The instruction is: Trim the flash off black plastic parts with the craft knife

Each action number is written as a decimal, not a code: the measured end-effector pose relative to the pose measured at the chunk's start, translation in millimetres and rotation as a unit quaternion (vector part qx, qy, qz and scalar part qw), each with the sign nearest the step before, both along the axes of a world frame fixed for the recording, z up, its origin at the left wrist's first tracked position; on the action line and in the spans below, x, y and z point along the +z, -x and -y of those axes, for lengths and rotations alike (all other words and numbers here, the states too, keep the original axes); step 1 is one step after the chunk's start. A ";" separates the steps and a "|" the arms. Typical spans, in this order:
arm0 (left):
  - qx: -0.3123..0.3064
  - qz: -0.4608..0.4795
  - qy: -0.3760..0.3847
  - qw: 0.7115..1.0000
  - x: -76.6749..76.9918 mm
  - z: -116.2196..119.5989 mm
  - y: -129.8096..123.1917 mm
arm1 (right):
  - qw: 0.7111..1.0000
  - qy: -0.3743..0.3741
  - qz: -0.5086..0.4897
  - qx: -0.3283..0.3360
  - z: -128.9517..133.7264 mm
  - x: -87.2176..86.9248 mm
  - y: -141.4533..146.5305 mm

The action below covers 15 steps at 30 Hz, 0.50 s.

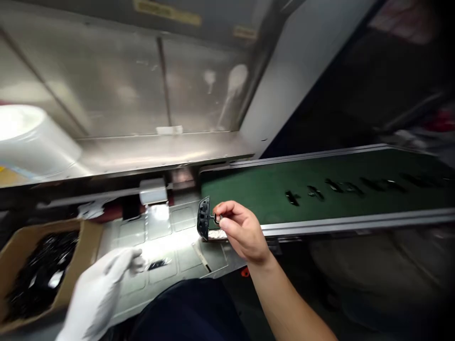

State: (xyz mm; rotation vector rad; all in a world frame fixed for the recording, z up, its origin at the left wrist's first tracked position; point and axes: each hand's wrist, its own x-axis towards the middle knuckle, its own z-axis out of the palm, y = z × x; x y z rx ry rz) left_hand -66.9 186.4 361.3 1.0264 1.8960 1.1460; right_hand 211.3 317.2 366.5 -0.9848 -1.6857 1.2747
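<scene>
My right hand (243,230), bare, pinches the thin stem of a black plastic part (203,219) between thumb and fingers. The part's wide, ribbed piece stands upright to the left of the fingertips, over the near end of the green belt. My left hand (103,286) wears a white glove and hovers over the left of the worktable (185,258). Its fingers are loosely bent and a little apart, with nothing seen in them. Just right of those fingertips lies a small black piece (159,264). A pale, narrow strip (202,257) lies farther right on the table.
A cardboard box (90,241) of black parts stands at the left. The green conveyor belt (245,189) runs off to the right, carrying several black parts (314,192). A metal shelf (159,149) with a white roll (39,139) overhangs the table's back.
</scene>
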 end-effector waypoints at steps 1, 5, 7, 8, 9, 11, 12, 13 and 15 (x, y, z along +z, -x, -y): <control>-0.008 0.065 -0.007 0.998 -0.1 3.8 -4.9 | 0.997 0.035 -0.063 0.030 12.6 0.4 14.6; -0.103 0.373 -0.064 0.920 9.0 8.4 -30.9 | 0.934 0.207 -0.270 0.111 41.7 -0.2 54.9; -0.137 0.466 -0.076 0.871 11.5 10.9 -38.2 | 0.915 0.253 -0.288 0.126 48.8 -3.6 66.9; -0.142 0.497 -0.078 0.852 11.2 13.0 -39.6 | 0.908 0.271 -0.291 0.131 51.8 -5.9 71.6; -0.140 0.520 -0.083 0.839 10.0 15.4 -39.5 | 0.902 0.287 -0.292 0.135 54.7 -8.2 75.5; -0.127 0.543 -0.084 0.826 6.3 20.1 -37.0 | 0.895 0.311 -0.291 0.135 60.2 -12.6 82.0; -0.121 0.547 -0.085 0.824 4.5 22.2 -35.3 | 0.892 0.321 -0.288 0.136 62.8 -14.5 84.7; -0.117 0.547 -0.089 0.824 2.9 23.9 -33.7 | 0.889 0.330 -0.284 0.139 65.3 -16.1 87.3; -0.110 0.546 -0.097 0.825 1.0 26.4 -31.8 | 0.884 0.347 -0.276 0.151 69.7 -19.0 91.9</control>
